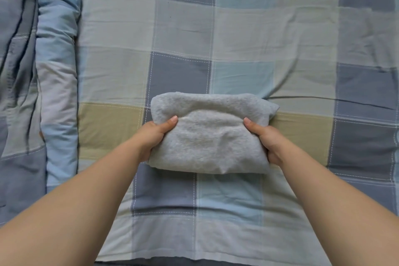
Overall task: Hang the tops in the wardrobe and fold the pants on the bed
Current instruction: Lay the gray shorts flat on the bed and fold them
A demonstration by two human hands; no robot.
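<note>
Rolled quilt [56, 84] in the same blue check lies bunched along the bed's left edge, well apart from the hands. Bed [259, 34] covered by a checked sheet: grey-blue, pale blue, cream and olive squares, lightly creased.

Left hand [154, 139] grips the left end of the folded grey pants [208, 136]; thumb lies on top of the fabric, pointing inward, the other fingers are tucked under the bundle and out of sight.

Folded grey pants: a thick, fleecy, compact rectangle, set near the middle of the bed, closer to its near edge; far fold bulges upward.

Right hand [269, 139] mirrors the left at the right end, thumb on top, remaining fingers curled beneath the fabric, hidden.

A dark crease or cord [323, 100] runs rightward across the sheet from the bundle's far right corner; which it is cannot be told.
</note>
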